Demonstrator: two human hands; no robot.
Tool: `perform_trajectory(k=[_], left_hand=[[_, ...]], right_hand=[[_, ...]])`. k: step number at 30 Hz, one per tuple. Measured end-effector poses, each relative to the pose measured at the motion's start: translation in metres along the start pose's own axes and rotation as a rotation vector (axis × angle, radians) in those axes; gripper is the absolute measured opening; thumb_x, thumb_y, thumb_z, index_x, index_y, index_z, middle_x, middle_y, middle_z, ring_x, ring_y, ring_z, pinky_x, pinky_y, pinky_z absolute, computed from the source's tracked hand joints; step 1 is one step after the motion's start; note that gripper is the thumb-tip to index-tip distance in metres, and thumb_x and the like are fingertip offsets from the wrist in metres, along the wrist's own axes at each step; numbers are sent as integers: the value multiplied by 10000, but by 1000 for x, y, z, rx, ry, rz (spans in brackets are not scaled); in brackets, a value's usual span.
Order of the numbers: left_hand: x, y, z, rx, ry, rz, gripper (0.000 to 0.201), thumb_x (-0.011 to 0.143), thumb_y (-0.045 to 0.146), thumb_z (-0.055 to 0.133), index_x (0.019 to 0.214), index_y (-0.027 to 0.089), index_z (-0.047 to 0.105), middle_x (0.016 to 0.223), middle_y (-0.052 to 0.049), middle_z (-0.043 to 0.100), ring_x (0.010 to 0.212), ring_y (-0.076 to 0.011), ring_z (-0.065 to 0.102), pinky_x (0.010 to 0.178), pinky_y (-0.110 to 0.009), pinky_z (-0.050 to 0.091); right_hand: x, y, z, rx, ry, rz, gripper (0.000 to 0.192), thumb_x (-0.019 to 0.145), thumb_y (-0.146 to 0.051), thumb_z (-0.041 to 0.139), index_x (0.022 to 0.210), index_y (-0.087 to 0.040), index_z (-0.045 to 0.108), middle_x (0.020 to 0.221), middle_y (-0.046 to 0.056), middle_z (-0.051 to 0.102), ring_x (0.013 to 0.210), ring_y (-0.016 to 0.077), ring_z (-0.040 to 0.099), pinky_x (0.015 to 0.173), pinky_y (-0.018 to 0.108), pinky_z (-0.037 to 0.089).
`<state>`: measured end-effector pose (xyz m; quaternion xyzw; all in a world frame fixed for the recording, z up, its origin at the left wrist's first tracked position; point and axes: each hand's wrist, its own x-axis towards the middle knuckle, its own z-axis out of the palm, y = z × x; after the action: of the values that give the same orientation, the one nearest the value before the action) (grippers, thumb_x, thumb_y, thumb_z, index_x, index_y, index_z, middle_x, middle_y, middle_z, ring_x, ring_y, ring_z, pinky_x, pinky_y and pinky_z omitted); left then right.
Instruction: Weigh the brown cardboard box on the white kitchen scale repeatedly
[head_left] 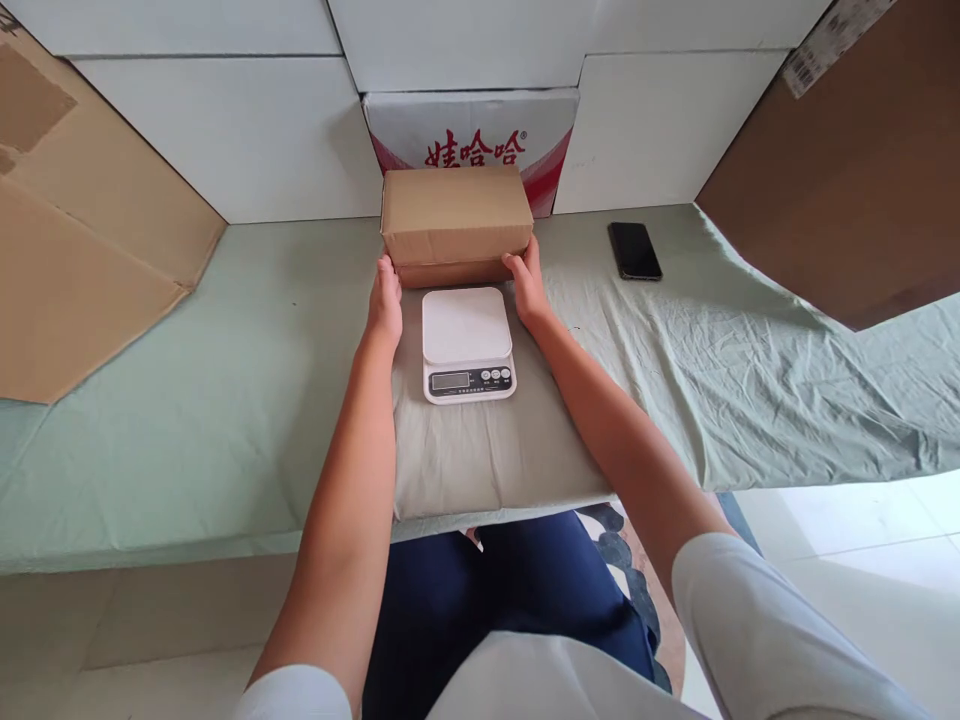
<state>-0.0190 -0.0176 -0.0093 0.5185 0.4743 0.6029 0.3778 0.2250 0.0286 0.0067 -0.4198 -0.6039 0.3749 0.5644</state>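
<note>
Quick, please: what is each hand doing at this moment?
Left hand: open, pressed on the cardboard box left end.
Right hand: open, pressed on its right end.

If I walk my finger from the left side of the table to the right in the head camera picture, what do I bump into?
Flattened cardboard sheet → left hand → white kitchen scale → right hand → black phone → brown cardboard panel.
</note>
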Motion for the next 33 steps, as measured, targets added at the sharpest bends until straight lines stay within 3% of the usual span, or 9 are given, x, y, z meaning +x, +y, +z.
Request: perform_trajectory(k=[7, 10, 12, 14, 17, 21, 24, 28, 33], left_hand=[[1, 5, -9, 17, -4, -23, 1122, 749, 985, 330, 1583, 238, 410, 1761, -77, 238, 1648, -257, 177, 1363, -397, 191], [10, 17, -35, 19, 64, -13, 1045, 821, 937, 57, 1619, 314, 318, 1785, 42, 120, 1651, -232, 57, 1367, -395, 174], [14, 25, -52, -9, 141, -9, 958, 925, 720, -194, 1655, 232, 192, 1791, 44, 80, 1645, -220, 15, 1353, -413, 151], [16, 28, -61, -62, 193, -36, 932, 944, 579, -292, 1660, 185, 157, 1787, 36, 118, 1649, -208, 44, 1354, -421, 143], [16, 22, -50, -129, 156, -109, 933, 934, 784, -63, 1616, 294, 344, 1766, 45, 234, 1658, -216, 125, 1373, -448, 142], [15, 6, -21, -132, 7, -123, 1019, 749, 993, 281, 1509, 360, 523, 1715, -39, 375, 1621, -271, 291, 1337, -491, 235], [13, -2, -9, -119, -20, -89, 1037, 705, 1014, 331, 1462, 349, 576, 1664, -73, 459, 1583, -279, 379, 1314, -477, 267], [12, -2, -6, -101, 43, -71, 1043, 682, 1003, 428, 1442, 307, 589, 1661, -109, 453, 1597, -293, 348, 1319, -481, 239], [6, 20, -7, -90, 56, 65, 941, 756, 948, 444, 1435, 313, 590, 1614, -86, 511, 1591, -273, 362, 1328, -455, 244]], right_hand=[[-3, 12, -6, -62, -46, 31, 764, 771, -581, 532, 1453, -310, 321, 1589, 47, 398, 1526, 280, 312, 1328, 527, 256], [2, 14, -11, -57, 36, 26, 881, 791, -633, 504, 1547, -316, 180, 1718, 28, 206, 1636, 264, 151, 1365, 512, 177], [5, 15, -15, -15, 92, 37, 949, 785, -658, 503, 1579, -332, 99, 1762, -3, 98, 1671, 253, 53, 1375, 508, 143], [6, 14, -17, 40, 109, 65, 997, 772, -690, 506, 1594, -324, 77, 1775, -5, 69, 1681, 265, 28, 1376, 519, 131], [4, 12, -16, 136, 68, 138, 1039, 770, -736, 509, 1607, -307, 67, 1779, 13, 95, 1682, 300, 67, 1372, 535, 141], [-4, 3, -8, 161, 13, 154, 987, 813, -722, 507, 1602, -265, 129, 1767, 39, 172, 1677, 280, 96, 1382, 498, 145], [-10, -2, 1, 132, -20, 69, 877, 846, -716, 494, 1562, -283, 232, 1711, 36, 313, 1636, 269, 219, 1380, 495, 177], [-14, -4, 8, 113, -25, 0, 872, 839, -729, 531, 1527, -261, 272, 1623, 82, 428, 1537, 297, 374, 1349, 518, 250], [-7, -27, 5, 122, -26, -111, 871, 842, -736, 567, 1539, -319, 252, 1638, 45, 394, 1564, 301, 325, 1357, 545, 225]])
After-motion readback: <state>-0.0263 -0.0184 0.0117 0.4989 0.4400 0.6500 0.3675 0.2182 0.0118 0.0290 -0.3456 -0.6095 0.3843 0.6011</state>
